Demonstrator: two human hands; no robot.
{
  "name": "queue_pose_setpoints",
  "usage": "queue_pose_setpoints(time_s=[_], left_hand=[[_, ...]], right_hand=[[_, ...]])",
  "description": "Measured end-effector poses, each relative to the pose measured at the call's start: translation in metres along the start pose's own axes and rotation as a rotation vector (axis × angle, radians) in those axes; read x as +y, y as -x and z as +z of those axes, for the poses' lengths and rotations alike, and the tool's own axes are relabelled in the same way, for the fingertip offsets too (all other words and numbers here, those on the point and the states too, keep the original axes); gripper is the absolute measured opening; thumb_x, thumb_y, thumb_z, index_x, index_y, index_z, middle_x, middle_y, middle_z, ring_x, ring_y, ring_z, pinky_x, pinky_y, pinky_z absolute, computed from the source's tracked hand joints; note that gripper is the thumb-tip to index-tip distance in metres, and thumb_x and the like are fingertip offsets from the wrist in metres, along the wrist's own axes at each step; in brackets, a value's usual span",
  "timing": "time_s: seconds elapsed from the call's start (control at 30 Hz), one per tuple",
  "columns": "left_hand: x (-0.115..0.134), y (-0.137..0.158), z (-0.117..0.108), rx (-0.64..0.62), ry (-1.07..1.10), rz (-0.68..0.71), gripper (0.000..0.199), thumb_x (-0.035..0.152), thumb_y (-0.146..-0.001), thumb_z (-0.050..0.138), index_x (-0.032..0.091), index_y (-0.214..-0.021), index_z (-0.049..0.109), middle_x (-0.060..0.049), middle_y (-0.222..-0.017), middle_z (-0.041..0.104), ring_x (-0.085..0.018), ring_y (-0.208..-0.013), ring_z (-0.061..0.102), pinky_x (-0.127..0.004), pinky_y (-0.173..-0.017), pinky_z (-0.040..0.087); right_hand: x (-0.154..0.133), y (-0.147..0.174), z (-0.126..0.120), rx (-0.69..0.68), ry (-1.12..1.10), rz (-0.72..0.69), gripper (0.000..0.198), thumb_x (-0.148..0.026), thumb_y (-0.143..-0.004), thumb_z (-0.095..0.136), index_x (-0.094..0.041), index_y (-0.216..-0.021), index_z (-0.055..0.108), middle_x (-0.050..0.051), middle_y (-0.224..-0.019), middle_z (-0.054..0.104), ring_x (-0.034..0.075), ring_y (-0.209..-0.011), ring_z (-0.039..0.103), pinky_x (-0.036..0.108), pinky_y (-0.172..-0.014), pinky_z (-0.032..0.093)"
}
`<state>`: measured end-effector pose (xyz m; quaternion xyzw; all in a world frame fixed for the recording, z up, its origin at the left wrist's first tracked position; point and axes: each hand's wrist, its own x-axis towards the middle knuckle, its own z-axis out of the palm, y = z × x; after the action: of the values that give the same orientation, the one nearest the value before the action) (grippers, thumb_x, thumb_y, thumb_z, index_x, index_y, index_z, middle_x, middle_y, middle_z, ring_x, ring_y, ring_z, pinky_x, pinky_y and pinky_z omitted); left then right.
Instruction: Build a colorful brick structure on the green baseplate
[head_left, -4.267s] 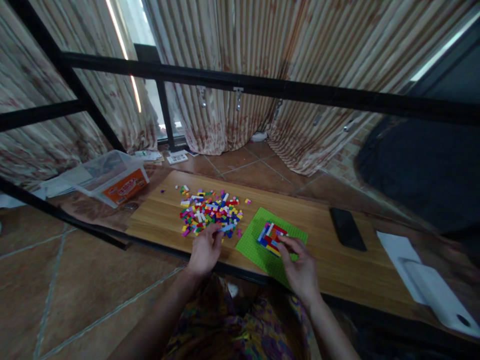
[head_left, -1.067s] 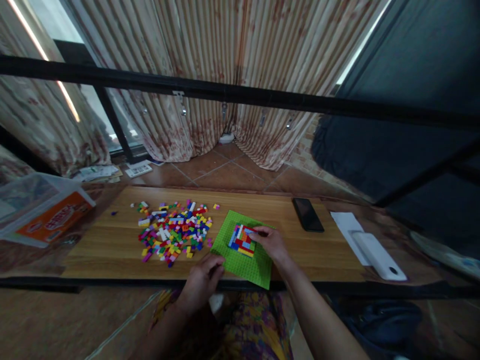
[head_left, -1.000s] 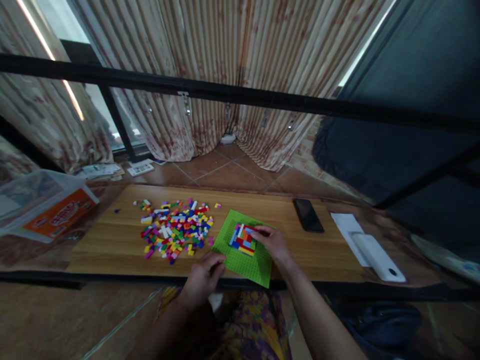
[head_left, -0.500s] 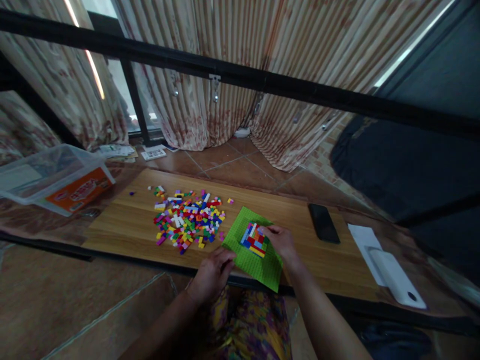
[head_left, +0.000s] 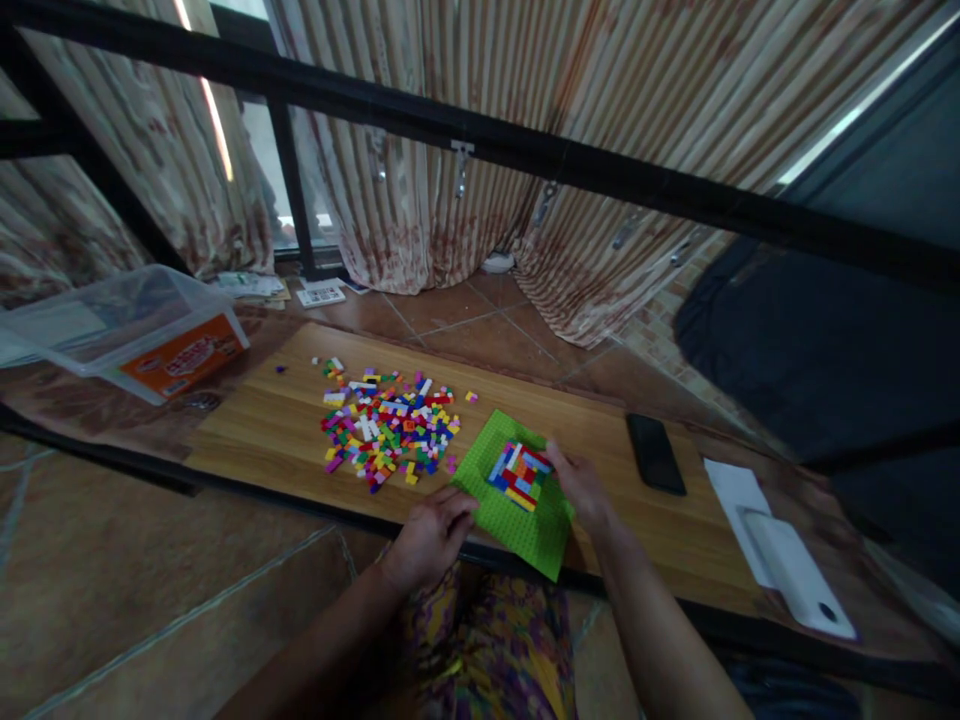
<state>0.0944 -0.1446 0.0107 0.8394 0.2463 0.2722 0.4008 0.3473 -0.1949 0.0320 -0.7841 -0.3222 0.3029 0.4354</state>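
A green studded baseplate lies tilted at the front edge of the wooden board. On its middle sits a flat patch of colourful toy bricks, with red, blue, yellow, white and orange pieces. My left hand is closed at the plate's left corner, pinching it between thumb and fingers. At the opposite side, my right hand grips the plate's right edge, its fingertips close beside the brick patch. Left of the plate spreads a loose pile of small bricks.
A clear plastic bin with an orange label stands at the far left. A black phone lies on the wooden board, right of the plate. Farther right are white paper and a white device. A dark rail crosses above.
My right hand has moved off the brick patch to the plate's right edge. A light blue brick now shows at the patch's upper right. The whole view has shifted slightly.
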Motion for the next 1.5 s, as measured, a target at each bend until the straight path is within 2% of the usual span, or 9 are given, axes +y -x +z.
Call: queue_pose_setpoints(time_s=[0.2, 0.57, 0.73, 0.8, 0.9, 1.07, 1.17, 1.3, 1.5], left_hand=[[0.003, -0.001, -0.002, 0.005, 0.005, 0.001, 0.015, 0.018, -0.09, 0.048, 0.021, -0.092, 0.063, -0.004, -0.088, 0.065, -0.017, -0.089, 0.062, -0.028, -0.078, 0.05], [0.002, -0.001, 0.001, 0.021, 0.01, 0.013, 0.016, 0.013, -0.089, 0.049, 0.019, -0.096, 0.062, -0.005, -0.09, 0.064, -0.017, -0.087, 0.062, -0.027, -0.077, 0.05], [0.002, 0.0, 0.0, 0.007, -0.008, 0.033, 0.017, 0.011, -0.088, 0.049, 0.019, -0.097, 0.061, -0.004, -0.088, 0.062, -0.016, -0.085, 0.061, -0.026, -0.076, 0.049], [0.002, 0.001, 0.0, 0.003, -0.011, 0.041, 0.017, 0.01, -0.088, 0.048, 0.019, -0.096, 0.061, -0.003, -0.088, 0.061, -0.016, -0.085, 0.06, -0.026, -0.076, 0.049], [0.003, 0.002, -0.002, -0.011, -0.022, 0.061, 0.018, 0.009, -0.087, 0.048, 0.018, -0.095, 0.061, -0.004, -0.089, 0.061, -0.016, -0.086, 0.06, -0.026, -0.076, 0.049], [0.002, 0.007, -0.003, -0.036, -0.047, 0.17, 0.018, 0.011, -0.086, 0.049, 0.019, -0.092, 0.064, -0.005, -0.091, 0.062, -0.016, -0.089, 0.06, -0.027, -0.08, 0.05], [0.001, 0.01, -0.001, -0.024, -0.063, 0.202, 0.019, 0.012, -0.084, 0.051, 0.019, -0.092, 0.066, -0.006, -0.095, 0.064, -0.018, -0.093, 0.06, -0.03, -0.086, 0.05], [0.001, 0.011, 0.0, -0.012, -0.07, 0.206, 0.022, 0.011, -0.081, 0.052, 0.02, -0.094, 0.068, -0.006, -0.097, 0.065, -0.019, -0.097, 0.06, -0.033, -0.091, 0.05], [0.001, 0.01, 0.001, -0.006, -0.065, 0.184, 0.023, 0.009, -0.08, 0.053, 0.019, -0.093, 0.068, -0.006, -0.098, 0.065, -0.019, -0.096, 0.061, -0.032, -0.089, 0.051]], right_hand=[[-0.003, 0.004, -0.011, -0.135, -0.009, -0.094, 0.053, -0.068, -0.071, 0.06, -0.019, -0.084, 0.077, 0.006, -0.081, 0.075, 0.024, -0.076, 0.066, 0.036, -0.071, 0.049], [0.014, 0.004, -0.004, 0.005, 0.059, -0.131, 0.047, -0.062, -0.073, 0.063, -0.019, -0.086, 0.076, 0.008, -0.089, 0.076, 0.026, -0.085, 0.067, 0.04, -0.081, 0.049], [0.011, 0.002, -0.01, -0.016, 0.133, -0.124, 0.045, -0.059, -0.075, 0.06, -0.018, -0.088, 0.075, 0.009, -0.092, 0.075, 0.027, -0.088, 0.067, 0.04, -0.083, 0.049], [0.004, 0.007, -0.008, 0.062, 0.197, -0.185, 0.045, -0.057, -0.078, 0.058, -0.017, -0.091, 0.074, 0.011, -0.095, 0.074, 0.027, -0.089, 0.066, 0.04, -0.083, 0.048], [-0.016, 0.021, 0.006, 0.206, 0.311, -0.367, 0.042, -0.052, -0.084, 0.052, -0.016, -0.095, 0.072, 0.012, -0.097, 0.071, 0.025, -0.087, 0.064, 0.038, -0.081, 0.047], [-0.058, 0.045, 0.054, -0.001, 0.501, -0.626, 0.026, -0.037, -0.09, 0.052, -0.022, -0.089, 0.072, 0.006, -0.092, 0.07, 0.021, -0.089, 0.06, 0.034, -0.084, 0.043], [-0.069, 0.046, 0.081, -0.076, 0.728, -0.63, 0.017, -0.033, -0.087, 0.058, -0.025, -0.084, 0.073, 0.005, -0.088, 0.07, 0.022, -0.09, 0.058, 0.036, -0.086, 0.039], [-0.069, 0.042, 0.101, -0.087, 0.916, -0.565, 0.014, -0.035, -0.082, 0.065, -0.025, -0.083, 0.074, 0.006, -0.088, 0.07, 0.024, -0.091, 0.057, 0.038, -0.086, 0.036], [-0.069, 0.041, 0.107, -0.094, 0.879, -0.554, 0.013, -0.029, -0.083, 0.062, -0.024, -0.081, 0.073, 0.006, -0.091, 0.071, 0.024, -0.093, 0.059, 0.038, -0.086, 0.038]])
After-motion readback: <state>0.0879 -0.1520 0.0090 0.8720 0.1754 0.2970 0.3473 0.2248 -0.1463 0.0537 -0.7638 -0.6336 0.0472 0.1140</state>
